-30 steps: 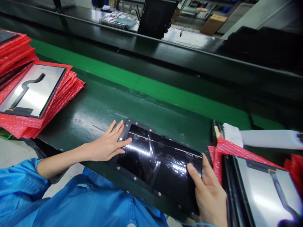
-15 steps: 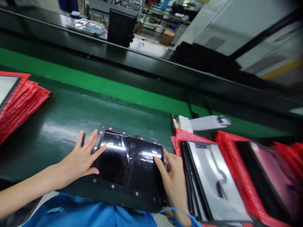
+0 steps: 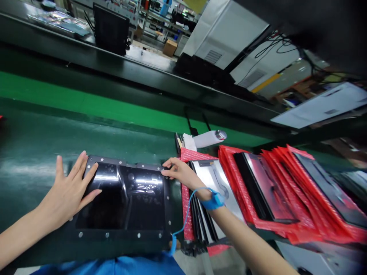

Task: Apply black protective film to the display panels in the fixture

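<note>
A glossy black panel [image 3: 146, 206] lies on a dark plate [image 3: 123, 233] with silvery round studs along its edges, on the green work surface. My left hand [image 3: 70, 187] rests with spread fingers on the left edge of plate and panel. At the plate's upper right corner, my right hand [image 3: 174, 170] has thumb and forefinger brought together; whatever is between them is too small to make out. A blue wrist strap [image 3: 213, 200] with a blue cord is on my right wrist.
Stacked panels with silvery backs [image 3: 229, 191] stand close on the right, beside red bubble bags [image 3: 289, 191] holding more panels. A white bottle [image 3: 206, 139] lies behind them. Across the far side runs a dark ledge [image 3: 143, 78] with a black monitor [image 3: 110, 30].
The view has swung to the right. My right hand has left the panel's right edge for the plate's upper right corner, its fingers now pinched. My left hand stays at the left edge.
</note>
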`<state>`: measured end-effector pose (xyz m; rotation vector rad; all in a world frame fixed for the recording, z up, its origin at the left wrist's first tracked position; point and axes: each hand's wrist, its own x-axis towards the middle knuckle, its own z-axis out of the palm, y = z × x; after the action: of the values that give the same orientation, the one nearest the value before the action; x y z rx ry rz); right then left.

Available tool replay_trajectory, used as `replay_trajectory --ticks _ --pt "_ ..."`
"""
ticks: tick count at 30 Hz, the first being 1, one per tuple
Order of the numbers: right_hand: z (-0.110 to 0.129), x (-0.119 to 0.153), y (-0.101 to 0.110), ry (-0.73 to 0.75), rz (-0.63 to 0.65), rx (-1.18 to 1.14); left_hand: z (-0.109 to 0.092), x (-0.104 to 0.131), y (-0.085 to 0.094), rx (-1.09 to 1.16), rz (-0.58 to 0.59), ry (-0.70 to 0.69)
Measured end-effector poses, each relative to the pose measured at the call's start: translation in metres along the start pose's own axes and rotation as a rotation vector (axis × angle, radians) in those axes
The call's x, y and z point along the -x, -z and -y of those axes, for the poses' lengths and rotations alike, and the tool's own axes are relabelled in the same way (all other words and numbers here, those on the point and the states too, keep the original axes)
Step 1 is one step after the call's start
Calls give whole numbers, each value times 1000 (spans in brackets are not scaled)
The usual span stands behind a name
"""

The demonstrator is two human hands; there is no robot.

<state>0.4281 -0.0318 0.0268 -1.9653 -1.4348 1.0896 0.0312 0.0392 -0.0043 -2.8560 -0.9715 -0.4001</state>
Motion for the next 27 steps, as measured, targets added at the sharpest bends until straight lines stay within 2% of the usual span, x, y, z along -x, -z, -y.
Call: replay_trajectory --ticks 6,10,14,18,24,27 --pt "11 -25 14 16 213 117 -1 -8 -1 65 13 19" --pt "15 -36 17 62 236 256 -6 -6 -4 140 -9 88" --pt "13 -43 12 76 240 297 -11 -9 -5 200 -12 135" --pt "9 -36 2 90 177 254 -7 -11 -4 216 3 118" --pt "-3 -12 -13 115 -54 166 4 -4 -5 125 6 35" --pt "-11 -4 -14 107 -116 116 4 -2 -3 117 3 35"
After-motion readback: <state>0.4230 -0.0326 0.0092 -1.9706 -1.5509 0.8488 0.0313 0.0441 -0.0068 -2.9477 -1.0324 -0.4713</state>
